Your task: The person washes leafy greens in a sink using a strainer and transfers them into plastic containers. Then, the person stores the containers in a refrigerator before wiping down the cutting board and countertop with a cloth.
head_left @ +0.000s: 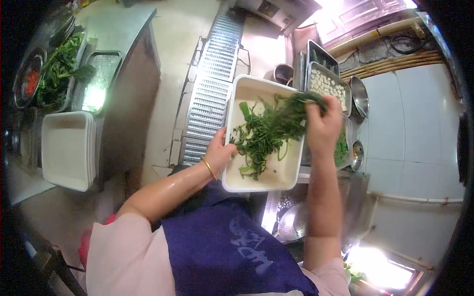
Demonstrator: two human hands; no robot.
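My left hand (pixel 220 150) grips the left rim of a white rectangular plastic tub (pixel 260 184), which is held out tilted in front of my body. Chopped leafy greens (pixel 261 143) lie loose across the tub's bottom. At the tub's upper right side, my right hand (pixel 324 118) is closed around a bunch of the same dark greens (pixel 311 102), whose leaves hang over the tub and look blurred by motion. The fingertips of the left hand are partly hidden by the tub wall.
On the left counter stand stacked white tubs (pixel 66 150), a metal tray (pixel 101 74), more greens (pixel 59 69) and a bowl of chopped red food (pixel 32 81). To the right are a tray of white cubes (pixel 326 84) and metal bowls (pixel 359 93). A grated drain (pixel 210 93) crosses the floor.
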